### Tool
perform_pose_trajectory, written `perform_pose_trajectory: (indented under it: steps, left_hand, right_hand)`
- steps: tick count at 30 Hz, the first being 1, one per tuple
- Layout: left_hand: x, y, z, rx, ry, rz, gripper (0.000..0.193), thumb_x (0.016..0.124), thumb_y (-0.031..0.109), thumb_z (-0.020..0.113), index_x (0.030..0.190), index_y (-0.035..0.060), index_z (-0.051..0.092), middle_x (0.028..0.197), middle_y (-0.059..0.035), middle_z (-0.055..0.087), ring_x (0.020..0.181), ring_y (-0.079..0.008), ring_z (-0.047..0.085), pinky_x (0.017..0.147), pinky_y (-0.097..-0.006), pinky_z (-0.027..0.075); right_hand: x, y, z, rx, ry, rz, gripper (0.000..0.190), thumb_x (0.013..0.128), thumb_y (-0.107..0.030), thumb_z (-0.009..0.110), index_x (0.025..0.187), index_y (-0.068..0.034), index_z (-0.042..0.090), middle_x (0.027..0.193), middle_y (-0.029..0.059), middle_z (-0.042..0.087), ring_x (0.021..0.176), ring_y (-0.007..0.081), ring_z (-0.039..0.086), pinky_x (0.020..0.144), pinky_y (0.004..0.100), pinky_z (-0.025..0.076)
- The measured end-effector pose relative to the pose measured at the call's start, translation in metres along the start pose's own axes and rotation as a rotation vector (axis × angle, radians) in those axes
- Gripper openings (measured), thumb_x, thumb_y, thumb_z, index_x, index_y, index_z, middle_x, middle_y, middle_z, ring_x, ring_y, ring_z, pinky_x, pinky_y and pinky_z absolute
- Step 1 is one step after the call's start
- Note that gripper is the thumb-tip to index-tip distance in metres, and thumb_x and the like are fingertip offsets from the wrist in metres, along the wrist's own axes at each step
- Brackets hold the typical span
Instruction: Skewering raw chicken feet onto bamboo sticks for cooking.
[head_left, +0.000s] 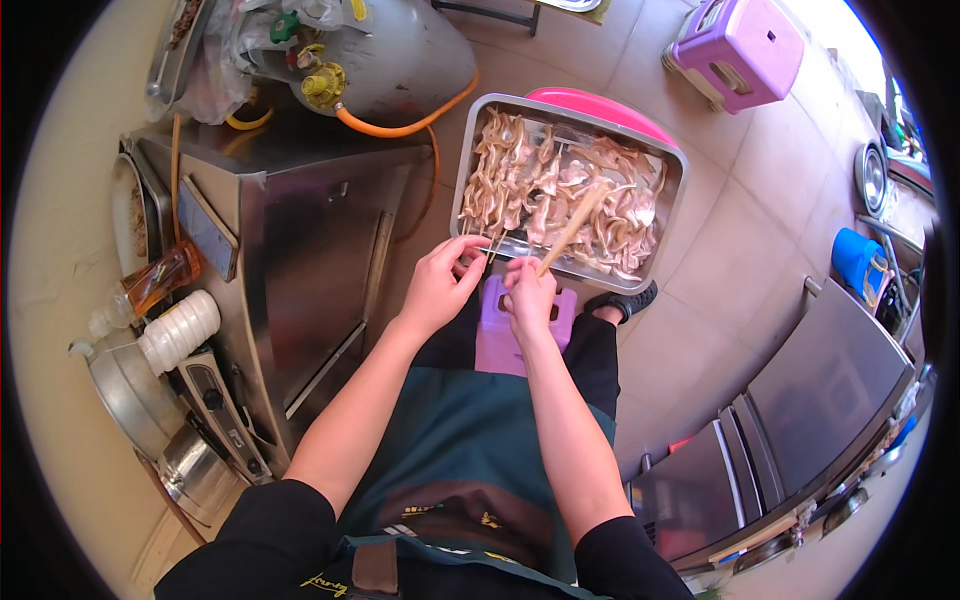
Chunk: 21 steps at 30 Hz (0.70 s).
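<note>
A rectangular metal tray (679, 202) in front of me holds rows of skewered pale meat strips (499, 169). More meat strips (626, 217) lie heaped in its right half. My right hand (531, 296) grips a light bamboo bundle (574, 229), probably skewers, which slants up over the meat. At the tray's near edge, my left hand (442, 281) has its fingers curled beside thin bamboo skewer ends (495, 247). Whether those fingertips pinch a skewer is not clear. Below my hands is a purple plastic stool (499, 345), between my legs.
Left stands a stainless steel cabinet (322, 247), a gas cylinder (397, 52) with an orange hose (405, 131) behind it. A pink basin (600, 109) shows under the tray's far edge. Another purple stool (739, 56) is at the back right; a steel appliance (825, 397) lines the right.
</note>
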<state>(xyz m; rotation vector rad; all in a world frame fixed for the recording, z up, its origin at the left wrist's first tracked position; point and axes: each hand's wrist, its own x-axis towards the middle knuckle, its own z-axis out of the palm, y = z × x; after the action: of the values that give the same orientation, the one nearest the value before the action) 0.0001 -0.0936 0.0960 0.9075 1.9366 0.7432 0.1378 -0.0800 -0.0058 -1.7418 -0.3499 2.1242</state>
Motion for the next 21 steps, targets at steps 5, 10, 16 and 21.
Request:
perform_pose_trajectory:
  steps: [5, 10, 16, 21]
  left_hand:
    - [0.023, 0.013, 0.034, 0.16, 0.03, 0.131, 0.02, 0.086, 0.008, 0.064, 0.105, 0.0067, 0.065, 0.09, -0.009, 0.064, 0.079, -0.0216, 0.066, 0.066, -0.0336, 0.054]
    - [0.086, 0.019, 0.078, 0.498, 0.026, 0.414, 0.018, 0.079, 0.011, 0.065, 0.096, 0.0094, 0.066, 0.089, -0.0103, 0.06, 0.079, -0.0286, 0.064, 0.068, -0.0405, 0.053]
    - [0.15, 0.01, 0.096, 1.024, -0.093, 0.64, 0.014, 0.074, 0.013, 0.069, 0.086, 0.0078, 0.069, 0.091, -0.0124, 0.058, 0.081, -0.0303, 0.061, 0.072, -0.0414, 0.05]
    - [0.156, 0.032, 0.082, 0.683, -0.17, 0.648, 0.015, 0.077, 0.019, 0.074, 0.086, 0.0075, 0.068, 0.097, -0.0059, 0.066, 0.088, -0.0253, 0.065, 0.079, -0.0375, 0.051]
  right_hand:
    - [-0.015, 0.018, -0.039, -0.483, 0.053, -0.269, 0.032, 0.098, -0.015, 0.036, 0.109, -0.001, 0.062, 0.078, 0.0134, 0.068, 0.036, 0.0093, 0.04, 0.033, 0.0233, 0.028]
    - [-0.07, 0.036, -0.106, -0.35, -0.016, -0.065, 0.032, 0.097, -0.012, 0.036, 0.108, 0.002, 0.062, 0.08, 0.0131, 0.07, 0.034, 0.0063, 0.037, 0.033, 0.022, 0.027]
    - [-0.104, 0.034, -0.207, -0.272, 0.099, 0.083, 0.032, 0.094, -0.007, 0.034, 0.105, 0.004, 0.062, 0.075, 0.0126, 0.068, 0.033, 0.004, 0.031, 0.03, 0.0216, 0.024]
    - [-0.121, 0.025, -0.251, -0.116, 0.142, 0.1, 0.034, 0.095, -0.007, 0.031, 0.106, 0.006, 0.06, 0.074, 0.0144, 0.067, 0.033, 0.0039, 0.031, 0.03, 0.0209, 0.026]
